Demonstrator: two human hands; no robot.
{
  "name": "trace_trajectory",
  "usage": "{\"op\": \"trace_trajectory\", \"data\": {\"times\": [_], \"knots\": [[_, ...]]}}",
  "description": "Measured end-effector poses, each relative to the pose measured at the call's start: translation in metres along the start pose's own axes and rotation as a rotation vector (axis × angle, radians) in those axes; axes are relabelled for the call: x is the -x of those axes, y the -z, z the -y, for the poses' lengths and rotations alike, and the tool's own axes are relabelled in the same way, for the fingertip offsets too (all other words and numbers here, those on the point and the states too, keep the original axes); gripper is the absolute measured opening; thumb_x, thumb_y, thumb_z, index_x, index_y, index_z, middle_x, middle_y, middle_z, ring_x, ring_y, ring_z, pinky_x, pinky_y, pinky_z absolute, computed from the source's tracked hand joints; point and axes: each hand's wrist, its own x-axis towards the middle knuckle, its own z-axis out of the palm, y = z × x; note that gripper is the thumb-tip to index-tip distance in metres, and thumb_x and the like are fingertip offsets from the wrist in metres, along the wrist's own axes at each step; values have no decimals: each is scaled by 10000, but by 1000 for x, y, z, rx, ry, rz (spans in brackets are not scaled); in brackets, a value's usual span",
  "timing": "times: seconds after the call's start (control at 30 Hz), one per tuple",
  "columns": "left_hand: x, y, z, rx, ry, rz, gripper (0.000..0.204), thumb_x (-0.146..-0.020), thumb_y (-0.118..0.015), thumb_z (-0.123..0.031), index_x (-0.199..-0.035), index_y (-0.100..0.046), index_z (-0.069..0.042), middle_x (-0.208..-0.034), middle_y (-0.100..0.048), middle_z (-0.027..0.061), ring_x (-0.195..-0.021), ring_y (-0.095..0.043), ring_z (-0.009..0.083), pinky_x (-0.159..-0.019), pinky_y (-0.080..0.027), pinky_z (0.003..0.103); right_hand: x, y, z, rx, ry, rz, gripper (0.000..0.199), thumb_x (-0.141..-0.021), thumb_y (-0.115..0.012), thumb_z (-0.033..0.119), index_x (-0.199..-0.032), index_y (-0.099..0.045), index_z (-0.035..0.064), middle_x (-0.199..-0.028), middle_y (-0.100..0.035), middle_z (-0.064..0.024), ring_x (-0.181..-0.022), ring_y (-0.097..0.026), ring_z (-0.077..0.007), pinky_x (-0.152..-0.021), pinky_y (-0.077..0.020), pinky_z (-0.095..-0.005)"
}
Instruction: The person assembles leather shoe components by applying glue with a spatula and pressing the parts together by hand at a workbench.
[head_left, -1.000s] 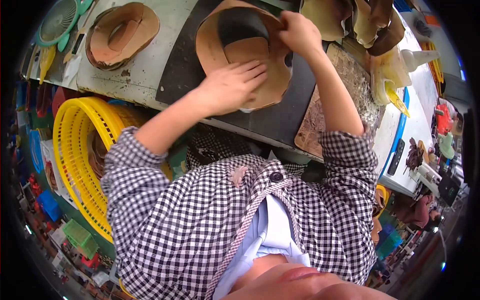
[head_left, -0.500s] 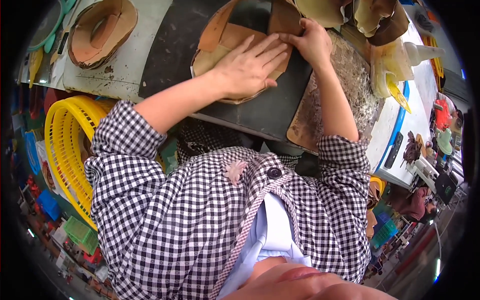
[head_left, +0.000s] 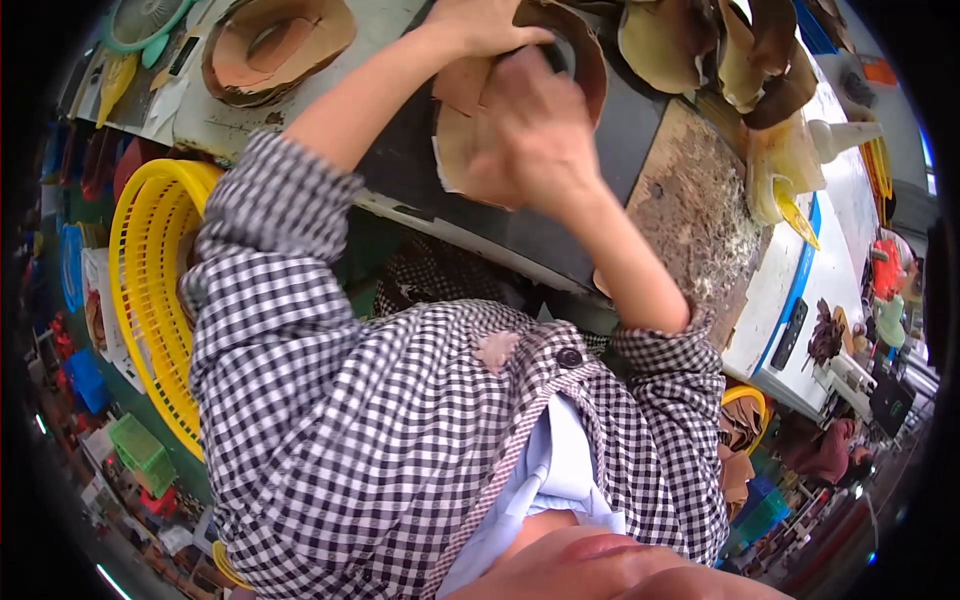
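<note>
From my remote view, my left hand is at the far edge of the brown ring-shaped piece on the desk's black board, my blurred right hand over its middle, neither grip readable, so steady, even pressure seems best.

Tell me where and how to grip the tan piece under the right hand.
I'd pinch the near-left edge of the tan piece, coming from the person's left: that curved edge is uncovered against the dark mat, while the right hand is over its middle and the left hand by its far side. Whether the edge lifts off the mat is unclear.
</note>
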Motion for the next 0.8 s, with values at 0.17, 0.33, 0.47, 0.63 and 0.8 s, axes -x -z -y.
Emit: {"op": "trace_trajectory", "data": {"times": [0.17,0.33,0.47,0.63,0.8], "knots": [[14,-25,40,114,-2,-175,339,-778,-457,-52,-1083,-544,-172,-1009,-566,85,-922,-543,308,-745,-467,371,21,0,35,-277,163,279,790,-687,-483,617,-1224,-425,41,-1254,-429,-136,-1199,-359,-313,-941,-309,-484],[62,71,42,-5,-132,-674,340,-733,-511,17,-1023,-598,-139,-942,-605,101,-883,-572,286,-750,-466,335,49,28,26,-859,77,291,472,-721,-603,466,-971,-620,66,-893,-629,-97,-793,-602,-267,-711,-460,-350],[118,126,166,-357,449,-597,227,-748,-479,-121,-945,-569,-54,-874,-588,190,-821,-550,379,-706,-448,439,30,40,17,-901,-178,16,322,-735,-650,283,-943,-624,39,-831,-637,-102,-722,-607,-252,-638,-476,-311],[147,86,244,-632,694,-247,386,-723,-538,-141,-1107,-512,-122,-1074,-481,184,-1001,-441,378,-885,-361,432,25,40,15,-857,-93,158,280,-714,-668,205,-936,-623,40,-797,-632,-94,-726,-597,-253,-639,-473,-307],[30,119,97,-234,52,-487,306,-775,-565,-160,-1073,-568,-91,-1033,-582,112,-996,-521,256,-863,-381,350,39,31,3,-862,-282,132,227,-723,-653,119,-936,-625,46,-809,-634,-102,-743,-610,-244,-621,-482,-302]]}}
